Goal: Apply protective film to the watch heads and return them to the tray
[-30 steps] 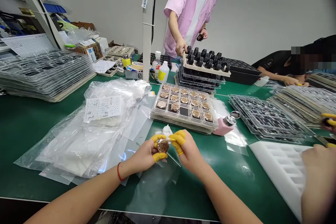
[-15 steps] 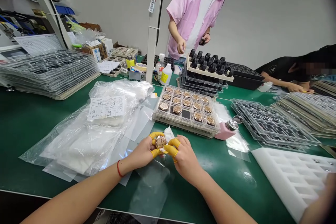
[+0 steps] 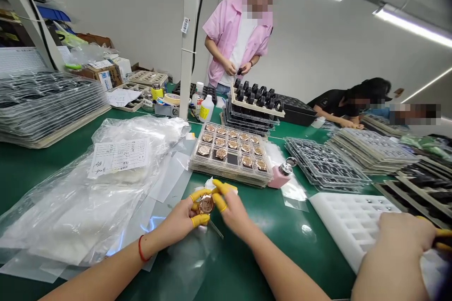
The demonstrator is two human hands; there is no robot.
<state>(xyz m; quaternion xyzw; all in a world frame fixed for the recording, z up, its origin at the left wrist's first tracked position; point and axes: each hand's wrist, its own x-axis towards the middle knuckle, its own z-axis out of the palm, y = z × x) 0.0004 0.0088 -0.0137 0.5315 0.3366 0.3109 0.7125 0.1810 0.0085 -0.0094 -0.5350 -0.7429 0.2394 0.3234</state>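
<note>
My left hand [image 3: 183,218], with yellow finger cots, pinches a round rose-gold watch case [image 3: 205,204] between thumb and fingers. My right hand [image 3: 231,209], also in yellow finger cots, has its fingertips on the case's right side, with a bit of white cloth [image 3: 210,183] showing behind the fingers. Just beyond them stands a stack of clear trays [image 3: 229,167] filled with several similar gold cases.
Clear plastic bags with a paper slip [image 3: 118,155] lie left. A pink dispenser bottle [image 3: 280,175] stands right of the trays. A white foam tray [image 3: 348,221] and a co-worker's hand [image 3: 399,249] are at right. Tray stacks [image 3: 45,103] sit far left; people work across the green table.
The camera tilted up and swung right. My hands kept the watch case between them, my right fingers shifting on it. A co-worker's hand came in at lower right.
</note>
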